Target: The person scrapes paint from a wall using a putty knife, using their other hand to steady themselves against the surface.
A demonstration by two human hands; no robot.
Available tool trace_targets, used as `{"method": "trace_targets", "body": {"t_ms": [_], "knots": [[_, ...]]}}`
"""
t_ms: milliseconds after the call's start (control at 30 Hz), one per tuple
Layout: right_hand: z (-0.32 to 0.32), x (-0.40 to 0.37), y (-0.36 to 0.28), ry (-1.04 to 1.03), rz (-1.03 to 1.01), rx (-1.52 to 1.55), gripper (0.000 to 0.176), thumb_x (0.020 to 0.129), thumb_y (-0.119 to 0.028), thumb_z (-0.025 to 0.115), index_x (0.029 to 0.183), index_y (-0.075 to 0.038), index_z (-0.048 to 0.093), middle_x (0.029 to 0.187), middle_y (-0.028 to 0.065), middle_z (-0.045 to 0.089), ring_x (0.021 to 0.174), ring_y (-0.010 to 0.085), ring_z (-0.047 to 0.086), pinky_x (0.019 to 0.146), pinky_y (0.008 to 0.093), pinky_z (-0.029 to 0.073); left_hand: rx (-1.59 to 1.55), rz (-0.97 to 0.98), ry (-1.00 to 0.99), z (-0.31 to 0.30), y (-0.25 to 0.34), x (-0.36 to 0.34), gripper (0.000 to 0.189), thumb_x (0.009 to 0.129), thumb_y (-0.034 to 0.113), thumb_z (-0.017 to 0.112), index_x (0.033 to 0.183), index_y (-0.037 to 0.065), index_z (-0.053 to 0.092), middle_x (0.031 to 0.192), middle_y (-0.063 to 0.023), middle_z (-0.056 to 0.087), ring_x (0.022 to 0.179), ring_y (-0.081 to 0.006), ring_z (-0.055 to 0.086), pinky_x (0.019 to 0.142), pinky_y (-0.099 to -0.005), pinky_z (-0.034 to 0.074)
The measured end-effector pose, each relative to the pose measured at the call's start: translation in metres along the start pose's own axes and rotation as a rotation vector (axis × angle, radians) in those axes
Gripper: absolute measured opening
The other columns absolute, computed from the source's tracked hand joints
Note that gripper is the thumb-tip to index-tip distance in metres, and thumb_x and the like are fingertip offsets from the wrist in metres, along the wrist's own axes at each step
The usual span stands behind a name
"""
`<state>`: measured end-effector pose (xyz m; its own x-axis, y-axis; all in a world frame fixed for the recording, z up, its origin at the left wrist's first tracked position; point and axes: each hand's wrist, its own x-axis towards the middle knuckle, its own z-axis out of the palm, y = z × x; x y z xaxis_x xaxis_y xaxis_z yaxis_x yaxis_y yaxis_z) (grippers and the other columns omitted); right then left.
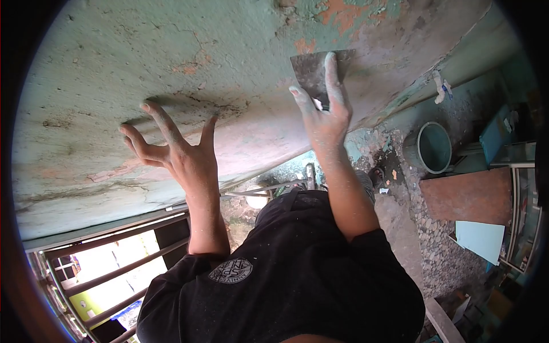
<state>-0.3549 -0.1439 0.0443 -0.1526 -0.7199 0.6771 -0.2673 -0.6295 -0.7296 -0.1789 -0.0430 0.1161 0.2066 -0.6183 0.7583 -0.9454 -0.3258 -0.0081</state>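
Peeling, cracked green paint covers the wall (240,74) in front of me. My left hand (180,146) has its fingers spread, with fingertips on or very near the wall, and holds nothing. To the right, my right hand (326,111) grips a flat dark scraper (307,70), its blade against the wall. One finger of that hand lies stretched along the blade and the thumb is out to the side; the scraper's handle is hidden by the hand. Pale dust coats the fingers of both hands.
At the right stand a grey bucket (433,147), a brown board (469,196) and a light blue panel (480,240). A tap (440,88) sticks out of the wall. Below me is a metal bar (310,176) near a white bucket (258,197). A barred window (114,268) is at lower left.
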Motion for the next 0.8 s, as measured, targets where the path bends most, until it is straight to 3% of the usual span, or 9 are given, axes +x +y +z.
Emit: {"method": "trace_targets", "body": {"t_ms": [133, 200, 333, 367, 433, 500, 633, 667, 800], "knots": [[-0.037, -0.005, 0.044, -0.120, -0.176, -0.198, 0.075, 0.064, -0.018, 0.082, 0.130, -0.007, 0.049, 0.120, 0.0163, 0.056, 0.105, 0.0332, 0.057, 0.081, 0.0378, 0.051, -0.007, 0.019, 0.009, 0.000, 0.001, 0.001, 0.104, 0.068, 0.046, 0.077, 0.146, 0.009, 0.019, 0.142, -0.0334, -0.001, 0.131, -0.0505, -0.001, 0.099, -0.0682, 0.014], [-0.066, -0.032, 0.063, -0.345, 0.034, -0.421, 0.081, 0.068, -0.012, 0.078, 0.138, -0.012, 0.037, 0.132, 0.0173, 0.046, 0.104, 0.0379, 0.056, 0.083, 0.0379, 0.050, 0.003, -0.007, -0.008, -0.001, 0.002, 0.001, 0.105, 0.068, 0.046, 0.077, 0.146, 0.008, 0.018, 0.143, -0.0335, -0.001, 0.133, -0.0490, -0.002, 0.101, -0.0669, 0.013], [-0.121, -0.084, 0.089, -0.783, 0.780, -0.768, 0.104, 0.070, -0.014, 0.074, 0.146, -0.018, 0.002, 0.129, 0.0288, 0.041, 0.104, 0.0462, 0.052, 0.086, 0.0458, 0.047, -0.034, -0.018, -0.008, -0.001, 0.002, 0.001, 0.105, 0.066, 0.042, 0.079, 0.146, 0.008, 0.019, 0.142, -0.0323, -0.001, 0.134, -0.0489, -0.003, 0.103, -0.0663, 0.011], [-0.133, -0.095, 0.096, -0.789, 0.786, -0.776, 0.104, 0.070, -0.014, 0.074, 0.146, -0.018, 0.002, 0.129, 0.0288, 0.041, 0.104, 0.0462, 0.052, 0.086, 0.0458, 0.047, -0.039, -0.021, -0.018, -0.002, 0.003, 0.001, 0.105, 0.066, 0.042, 0.079, 0.146, 0.008, 0.019, 0.142, -0.0323, -0.001, 0.134, -0.0489, -0.003, 0.103, -0.0663, 0.011], [-0.140, -0.095, 0.094, -0.772, 0.656, -0.761, 0.106, 0.071, -0.013, 0.072, 0.146, -0.021, -0.003, 0.125, 0.0334, 0.040, 0.103, 0.0473, 0.052, 0.088, 0.0478, 0.045, -0.051, -0.014, 0.004, -0.001, 0.004, 0.002, 0.106, 0.065, 0.040, 0.081, 0.145, 0.008, 0.019, 0.142, -0.0316, -0.002, 0.134, -0.0478, -0.002, 0.103, -0.0658, 0.011], [-0.134, -0.079, 0.080, -0.750, 0.776, -0.681, 0.099, 0.074, -0.014, 0.071, 0.146, -0.023, 0.003, 0.126, 0.0348, 0.038, 0.099, 0.0500, 0.052, 0.091, 0.0478, 0.043, -0.041, -0.014, -0.002, -0.001, 0.003, 0.002, 0.106, 0.064, 0.040, 0.081, 0.145, 0.008, 0.020, 0.142, -0.0306, -0.001, 0.134, -0.0469, -0.001, 0.104, -0.0655, 0.012], [-0.091, -0.054, 0.040, -0.498, 0.350, -0.319, 0.070, 0.081, -0.023, 0.068, 0.142, -0.023, 0.032, 0.106, 0.0231, 0.048, 0.088, 0.0370, 0.059, 0.068, 0.0406, 0.054, -0.026, -0.007, 0.005, 0.000, 0.002, 0.001, 0.106, 0.064, 0.042, 0.080, 0.145, 0.009, 0.021, 0.143, -0.0298, -0.001, 0.134, -0.0467, -0.001, 0.104, -0.0661, 0.013], [-0.079, -0.060, 0.040, -0.450, 0.227, -0.267, 0.068, 0.082, -0.027, 0.067, 0.141, -0.020, 0.035, 0.098, 0.0170, 0.048, 0.087, 0.0307, 0.060, 0.059, 0.0347, 0.055, -0.013, -0.011, 0.004, 0.000, 0.001, 0.000, 0.106, 0.064, 0.043, 0.080, 0.145, 0.009, 0.021, 0.143, -0.0298, -0.001, 0.134, -0.0465, -0.001, 0.103, -0.0661, 0.014], [-0.031, -0.076, 0.017, -0.335, 0.062, -0.096, 0.075, 0.078, -0.026, 0.072, 0.141, -0.010, 0.034, 0.094, 0.0176, 0.047, 0.075, 0.0273, 0.054, 0.057, 0.0342, 0.047, 0.001, 0.038, 0.044, 0.007, -0.006, -0.006, 0.105, 0.063, 0.046, 0.080, 0.145, 0.010, 0.023, 0.145, -0.0300, 0.002, 0.135, -0.0447, 0.002, 0.103, -0.0647, 0.016]]}}
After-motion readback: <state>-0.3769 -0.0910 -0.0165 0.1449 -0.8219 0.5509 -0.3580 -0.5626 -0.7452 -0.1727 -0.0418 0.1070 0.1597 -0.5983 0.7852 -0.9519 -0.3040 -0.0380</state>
